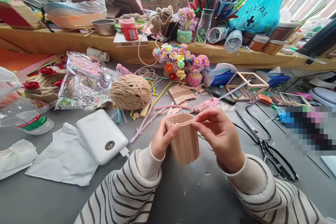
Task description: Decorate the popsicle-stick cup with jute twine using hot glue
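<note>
My left hand (164,138) grips a round holder made of upright wooden craft sticks (185,143), its thumb over the near side of the rim. A strand of jute twine (181,123) runs round the top edge of the holder. At the right side of the rim, my right hand (219,134) pinches the twine between thumb and fingertips. The ball of jute twine (131,92) lies behind, to the left. Just beyond the holder is a pink hot glue gun (207,105). The holder's inside is mostly hidden.
Black-handled scissors (265,147) lie open at right. A white power bank (102,136) and tissue (64,154) are at left, near a plastic bottle (36,124). Behind are bundled craft sticks (182,92), a stick frame (248,85) and pipe-cleaner flowers (173,56).
</note>
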Demonstrator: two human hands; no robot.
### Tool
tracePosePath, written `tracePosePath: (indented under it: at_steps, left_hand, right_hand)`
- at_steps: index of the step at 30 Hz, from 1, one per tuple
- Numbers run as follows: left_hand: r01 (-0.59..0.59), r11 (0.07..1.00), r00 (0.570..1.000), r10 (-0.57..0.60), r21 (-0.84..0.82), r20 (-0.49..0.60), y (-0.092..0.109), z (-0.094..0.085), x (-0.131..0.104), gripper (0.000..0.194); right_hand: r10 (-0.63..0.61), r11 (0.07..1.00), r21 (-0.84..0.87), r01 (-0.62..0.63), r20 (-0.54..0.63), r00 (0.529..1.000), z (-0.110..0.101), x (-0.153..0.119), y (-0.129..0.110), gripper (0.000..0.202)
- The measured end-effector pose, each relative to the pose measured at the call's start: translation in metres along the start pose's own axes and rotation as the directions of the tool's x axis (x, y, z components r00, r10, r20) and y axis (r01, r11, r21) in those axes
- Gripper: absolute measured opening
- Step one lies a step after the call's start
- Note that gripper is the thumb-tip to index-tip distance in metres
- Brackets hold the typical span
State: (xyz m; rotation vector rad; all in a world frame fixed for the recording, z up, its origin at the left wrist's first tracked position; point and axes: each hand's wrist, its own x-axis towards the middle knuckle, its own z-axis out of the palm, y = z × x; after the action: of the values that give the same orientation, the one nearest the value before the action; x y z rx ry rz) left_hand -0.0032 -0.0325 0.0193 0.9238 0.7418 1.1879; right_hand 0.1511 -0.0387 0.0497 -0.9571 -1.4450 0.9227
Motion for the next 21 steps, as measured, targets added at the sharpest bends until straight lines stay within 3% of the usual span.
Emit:
tracePosePath:
  at_steps: [9, 15, 21]
  left_hand:
    - [0.046, 0.999, 0.998, -0.046, -0.005, -0.039, 0.003, 0.002, -0.005, 0.052]
    - [0.062, 0.997, 0.998, -0.06, 0.05, -0.031, -0.002, -0.005, -0.004, 0.059]
    - [0.099, 0.993, 0.995, -0.097, -0.057, 0.038, -0.003, -0.003, -0.004, 0.059]
  right_hand:
    - [0.039, 0.999, 0.02, -0.04, 0.025, 0.999, -0.004, 0.003, 0.0, 0.016]
    - [0.052, 0.998, -0.043, -0.048, 0.093, 0.994, -0.013, 0.01, 0.0, 0.014]
    - [0.122, 0.989, 0.068, -0.133, 0.153, 0.981, -0.017, 0.015, -0.005, 0.016]
